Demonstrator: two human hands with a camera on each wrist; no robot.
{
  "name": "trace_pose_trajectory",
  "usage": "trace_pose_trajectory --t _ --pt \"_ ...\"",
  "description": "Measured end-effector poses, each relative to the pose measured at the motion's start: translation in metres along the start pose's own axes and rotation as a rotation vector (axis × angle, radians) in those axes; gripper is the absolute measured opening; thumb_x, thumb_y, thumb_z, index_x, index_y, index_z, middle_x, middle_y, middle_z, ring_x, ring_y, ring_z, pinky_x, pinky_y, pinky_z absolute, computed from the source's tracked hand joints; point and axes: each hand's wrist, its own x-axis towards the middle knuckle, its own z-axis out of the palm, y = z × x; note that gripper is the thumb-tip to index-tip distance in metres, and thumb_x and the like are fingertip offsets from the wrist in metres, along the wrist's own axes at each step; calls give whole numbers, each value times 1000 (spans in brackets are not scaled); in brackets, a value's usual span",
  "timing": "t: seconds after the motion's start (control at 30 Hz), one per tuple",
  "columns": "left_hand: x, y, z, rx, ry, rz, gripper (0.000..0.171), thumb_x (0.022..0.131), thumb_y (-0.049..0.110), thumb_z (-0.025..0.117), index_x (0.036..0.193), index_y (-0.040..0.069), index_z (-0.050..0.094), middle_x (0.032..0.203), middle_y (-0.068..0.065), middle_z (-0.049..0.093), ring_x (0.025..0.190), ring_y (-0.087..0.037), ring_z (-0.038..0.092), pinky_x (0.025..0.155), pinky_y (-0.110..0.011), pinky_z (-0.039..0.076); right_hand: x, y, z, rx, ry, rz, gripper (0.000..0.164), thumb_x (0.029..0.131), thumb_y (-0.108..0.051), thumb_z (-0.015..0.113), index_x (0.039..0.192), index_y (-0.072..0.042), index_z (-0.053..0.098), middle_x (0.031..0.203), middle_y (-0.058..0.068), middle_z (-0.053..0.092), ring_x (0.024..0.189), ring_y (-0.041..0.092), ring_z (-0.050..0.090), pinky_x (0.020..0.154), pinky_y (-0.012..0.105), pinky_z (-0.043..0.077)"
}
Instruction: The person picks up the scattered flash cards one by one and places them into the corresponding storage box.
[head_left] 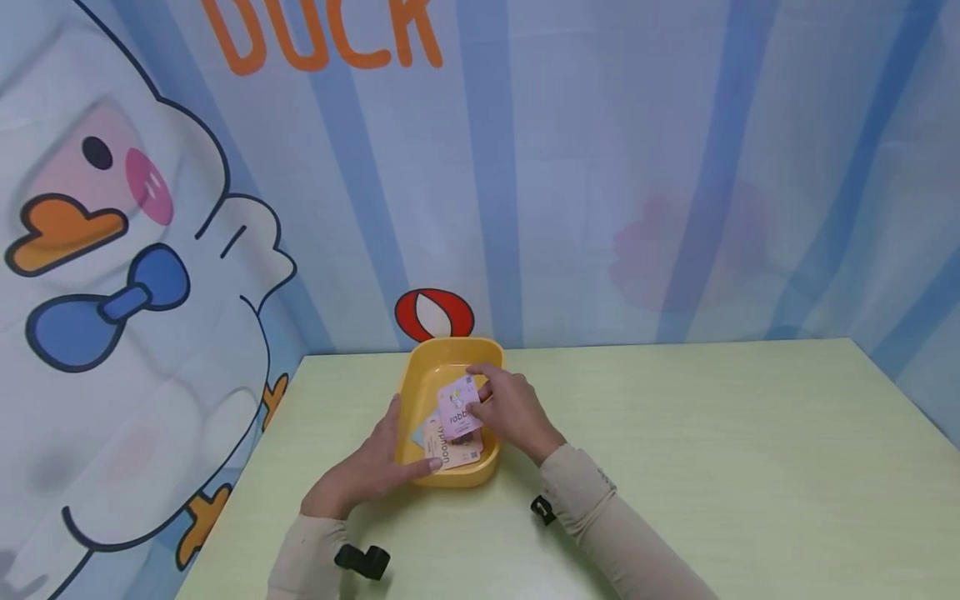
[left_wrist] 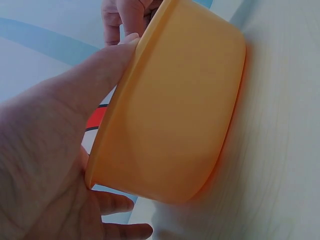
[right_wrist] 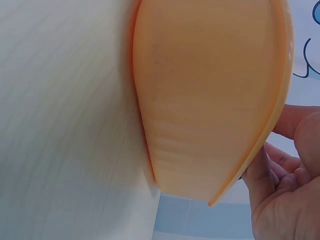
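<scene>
A yellow plastic tray [head_left: 463,481] with rounded corners stands on the table near its back edge. My left hand [head_left: 367,468] grips the tray's near left corner, its thumb over the rim; the left wrist view shows the fingers [left_wrist: 127,231] beyond the tray's end. Over the tray, my right hand [head_left: 517,412] pinches a light purple card [head_left: 454,398] printed with a small picture and "rabb", the rest of the word hidden by the fingers. Beneath it in the tray lie a peach card [head_left: 456,457] reading "typhoon" and a light blue card [head_left: 422,429], mostly covered.
The pale green table [head_left: 720,458] extends far to the right of the tray. Behind it hangs a blue striped backdrop [head_left: 600,167], with a large white duck [head_left: 150,400] printed at the left. Black straps [head_left: 363,562] sit at both wrists.
</scene>
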Motion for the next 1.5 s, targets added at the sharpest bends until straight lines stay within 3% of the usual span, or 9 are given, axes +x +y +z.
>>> trace_pose_trajectory --t 0.27,1.03,1.5 --pt "1 -1 0 -15 -2 15 121 84 53 77 163 15 -6 166 -11 19 146 -31 30 119 -60 28 0 -4 -1 -16 -15 68 54 89 -8 72 141 -14 59 86 1 62 74 18 59 61 25 53" --pt "1 -2 -1 -14 5 9 121 83 54 77 163 16 -6 165 -12 20 145 -31 31 118 -61 29 1 1 -1 -1 -9 -5 45 91 -11 74 135 -14 65 86 0 62 75 17 58 66 24 55" --pt "1 -1 -1 -13 -5 3 122 84 54 77 163 14 -7 167 -13 16 148 -33 28 119 -61 27 3 0 1 12 33 26 36 91 -14 76 125 -8 65 84 1 62 76 17 58 66 24 54"
